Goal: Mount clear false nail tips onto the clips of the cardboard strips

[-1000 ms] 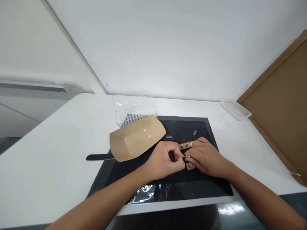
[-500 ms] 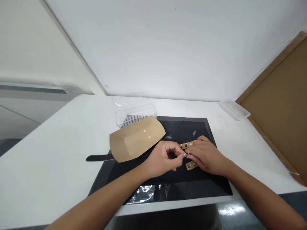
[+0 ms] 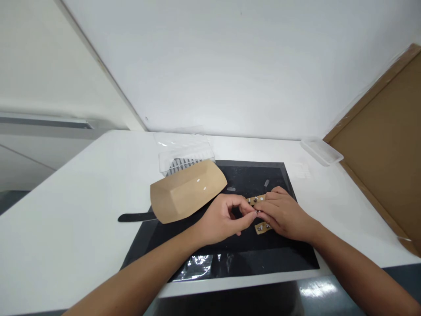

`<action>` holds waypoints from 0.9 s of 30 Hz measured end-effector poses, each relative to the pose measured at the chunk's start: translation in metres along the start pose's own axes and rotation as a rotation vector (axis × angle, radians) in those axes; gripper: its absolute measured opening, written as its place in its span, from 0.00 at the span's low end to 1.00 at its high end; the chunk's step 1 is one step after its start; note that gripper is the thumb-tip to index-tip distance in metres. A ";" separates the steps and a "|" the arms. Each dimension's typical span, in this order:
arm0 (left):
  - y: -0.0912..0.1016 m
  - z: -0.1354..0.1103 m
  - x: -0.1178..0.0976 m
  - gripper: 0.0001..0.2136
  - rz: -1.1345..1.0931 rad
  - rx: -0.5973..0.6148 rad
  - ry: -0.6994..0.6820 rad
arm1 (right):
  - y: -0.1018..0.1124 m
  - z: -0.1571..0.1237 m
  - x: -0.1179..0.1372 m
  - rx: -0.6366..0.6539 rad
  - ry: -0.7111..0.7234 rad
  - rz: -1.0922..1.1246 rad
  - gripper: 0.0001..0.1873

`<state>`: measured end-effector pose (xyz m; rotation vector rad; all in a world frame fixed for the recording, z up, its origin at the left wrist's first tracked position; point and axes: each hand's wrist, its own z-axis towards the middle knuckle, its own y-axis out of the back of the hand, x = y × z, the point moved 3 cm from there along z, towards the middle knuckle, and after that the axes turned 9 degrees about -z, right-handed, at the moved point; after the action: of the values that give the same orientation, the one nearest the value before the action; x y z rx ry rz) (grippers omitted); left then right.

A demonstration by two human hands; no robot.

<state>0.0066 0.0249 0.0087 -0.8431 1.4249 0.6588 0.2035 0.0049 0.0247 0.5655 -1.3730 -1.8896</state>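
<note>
In the head view, the left hand (image 3: 228, 221) has its thumb and forefinger pinched together on a small metallic piece (image 3: 258, 212) (so tiny, and so covered by fingertips, that its shape cannot be told). The right hand (image 3: 286, 215) meets it from the other side, its thumb and forefinger closed on the same piece, which sits between the two hands above the black mat (image 3: 217, 245).

The right hand partly covers two tan strips set with dark round studs: the farther strip (image 3: 252, 200) shows beyond its fingers, the nearer strip (image 3: 262, 227) beside its thumb. Two clear nail-shaped tips (image 3: 231, 188) lie apart near the far side of the mat. Left of the hands, a tan paper tray (image 3: 187, 191) with two white specks inside overlaps the mat; a black round-ended strip (image 3: 136, 217) sticks out from beneath it. Behind the tray stands a clear compartment box (image 3: 187, 153). At the far right of the white table (image 3: 82, 210), a translucent plastic tray (image 3: 322, 151) rests against a cardboard box (image 3: 384, 140).
</note>
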 end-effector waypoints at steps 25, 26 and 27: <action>-0.003 -0.002 -0.003 0.11 0.050 0.071 -0.071 | 0.005 0.001 -0.001 -0.046 0.036 -0.017 0.14; -0.004 -0.002 -0.003 0.10 0.060 0.066 -0.087 | 0.006 0.001 -0.001 -0.053 0.035 -0.012 0.14; -0.004 -0.002 -0.004 0.10 0.073 0.058 -0.106 | 0.006 0.001 -0.001 -0.060 0.035 -0.009 0.14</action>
<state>0.0084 0.0212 0.0134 -0.7035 1.3777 0.7042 0.2051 0.0053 0.0304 0.5733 -1.2897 -1.9127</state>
